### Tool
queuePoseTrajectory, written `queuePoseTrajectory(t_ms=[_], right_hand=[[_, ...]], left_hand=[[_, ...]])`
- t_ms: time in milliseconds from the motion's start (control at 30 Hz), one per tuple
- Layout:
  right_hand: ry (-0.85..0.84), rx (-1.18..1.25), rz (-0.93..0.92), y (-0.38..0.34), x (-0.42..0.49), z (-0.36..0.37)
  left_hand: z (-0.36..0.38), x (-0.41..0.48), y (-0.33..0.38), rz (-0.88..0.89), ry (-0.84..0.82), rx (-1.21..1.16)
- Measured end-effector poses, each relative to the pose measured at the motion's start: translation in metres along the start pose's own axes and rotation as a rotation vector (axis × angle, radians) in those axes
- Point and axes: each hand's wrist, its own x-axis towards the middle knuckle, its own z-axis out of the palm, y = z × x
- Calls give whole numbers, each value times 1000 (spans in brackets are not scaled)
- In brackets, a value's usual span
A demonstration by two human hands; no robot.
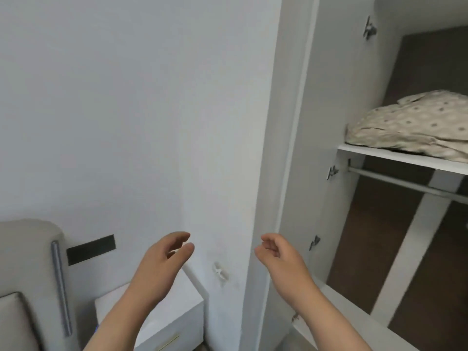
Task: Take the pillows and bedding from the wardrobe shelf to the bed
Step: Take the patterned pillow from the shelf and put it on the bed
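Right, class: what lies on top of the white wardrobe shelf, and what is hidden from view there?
A patterned pillow lies on the shelf, with a second piece of patterned bedding behind it. Whatever sits further right is cut off by the picture's edge.

Bedding (415,125) on the wardrobe shelf (395,158), upper right of view. Beige-cream fabric, printed with small grey dots ringed by pale rosettes. Lies in a soft, rumpled heap; lower edge creased and hanging slightly over the white shelf's front lip. A flatter piece sits on top toward the back, possibly a pillow, though the blur makes that uncertain. Pile runs off the right edge of frame. Bed headboard (30,262), padded grey, at lower left, well apart from the shelf.
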Motion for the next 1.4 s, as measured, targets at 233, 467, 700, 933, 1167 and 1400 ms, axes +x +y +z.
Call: queuePoseTrajectory(t_ms=[233,467,700,933,1167,1400], right_hand=[[312,-100,64,12,-26,-98],[565,-164,112,12,-48,-191],[751,-203,127,20,-43,-275],[865,-208,102,37,-9,-356],[906,-250,86,36,22,-426],[958,-248,49,32,63,-480]], left_hand=[[96,41,38,119,-318,-70],[199,62,91,267,-523,-113],[299,78,141,383,-628,-159],[374,109,192,474,-663,-158],[430,147,235,535,-611,-202],[489,194,277,613,-583,-235]])
